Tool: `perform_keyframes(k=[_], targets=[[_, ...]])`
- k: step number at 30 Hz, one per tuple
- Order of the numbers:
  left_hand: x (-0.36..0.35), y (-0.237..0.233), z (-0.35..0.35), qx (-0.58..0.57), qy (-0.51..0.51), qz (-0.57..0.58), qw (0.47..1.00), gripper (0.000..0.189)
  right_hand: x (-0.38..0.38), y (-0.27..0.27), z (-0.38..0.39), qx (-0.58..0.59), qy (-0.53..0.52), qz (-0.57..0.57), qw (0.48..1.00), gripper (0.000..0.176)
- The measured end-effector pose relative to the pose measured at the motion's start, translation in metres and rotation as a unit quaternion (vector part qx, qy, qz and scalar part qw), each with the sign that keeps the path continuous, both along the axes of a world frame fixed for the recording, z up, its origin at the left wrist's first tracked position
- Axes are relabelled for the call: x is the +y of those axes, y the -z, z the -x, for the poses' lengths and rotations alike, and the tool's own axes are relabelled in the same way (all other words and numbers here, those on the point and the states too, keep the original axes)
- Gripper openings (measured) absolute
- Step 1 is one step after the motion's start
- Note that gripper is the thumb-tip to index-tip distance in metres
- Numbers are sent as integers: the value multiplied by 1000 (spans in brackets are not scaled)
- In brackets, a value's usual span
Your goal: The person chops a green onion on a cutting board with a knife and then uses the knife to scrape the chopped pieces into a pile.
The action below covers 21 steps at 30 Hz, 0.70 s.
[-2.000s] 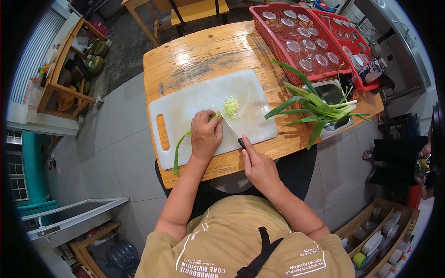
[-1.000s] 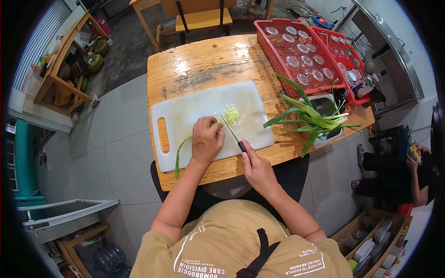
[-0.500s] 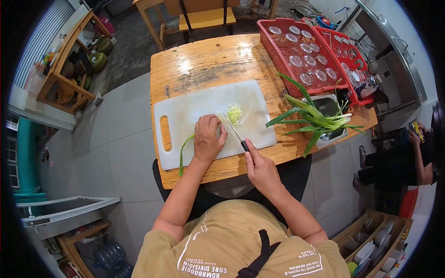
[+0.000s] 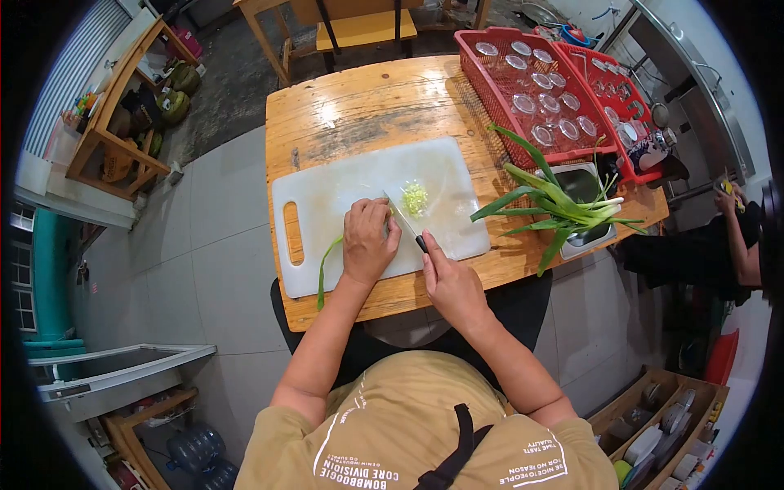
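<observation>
My left hand (image 4: 369,238) is closed over a green onion (image 4: 324,269), whose long green leaf sticks out to the left and hangs over the near edge of the white cutting board (image 4: 343,175). In my right hand (image 4: 453,282) is a knife (image 4: 405,220) with a black handle, its blade slanting up and left beside my left fingertips. A small heap of chopped green onion (image 4: 414,198) lies on the board just right of the blade. More whole green onions (image 4: 563,204) rest across a metal tray (image 4: 581,186) at the table's right end.
Upside-down glasses fill a red basket (image 4: 498,90) at the back right of the wooden table (image 4: 367,102). Beside it stands a second red basket (image 4: 633,122). Another person (image 4: 702,253) is at the far right. A wooden chair (image 4: 367,24) stands beyond the table.
My right hand and the knife have shifted slightly left, bringing the blade closer to my left fingers. My left hand stays nearly in place. The person at the right has moved.
</observation>
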<state>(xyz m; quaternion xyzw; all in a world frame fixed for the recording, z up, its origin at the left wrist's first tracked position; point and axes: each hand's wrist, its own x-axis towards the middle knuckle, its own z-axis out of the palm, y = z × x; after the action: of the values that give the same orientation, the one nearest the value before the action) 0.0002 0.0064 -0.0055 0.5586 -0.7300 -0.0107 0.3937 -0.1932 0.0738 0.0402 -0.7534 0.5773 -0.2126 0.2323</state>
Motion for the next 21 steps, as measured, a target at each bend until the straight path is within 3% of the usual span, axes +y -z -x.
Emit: perform_keyframes(k=[6,11,21], targets=[[0,-3,0,-6,-1,-20,1000,19,31,-14,19,29,19,-20,999,50],[0,0,1,1,-4,-13,1000,21,35,-30,26,-43,40,-65,996,47],[1,0,1,22,-5,-21,1000,20,29,-12,15,-55,26,-39,997,47]])
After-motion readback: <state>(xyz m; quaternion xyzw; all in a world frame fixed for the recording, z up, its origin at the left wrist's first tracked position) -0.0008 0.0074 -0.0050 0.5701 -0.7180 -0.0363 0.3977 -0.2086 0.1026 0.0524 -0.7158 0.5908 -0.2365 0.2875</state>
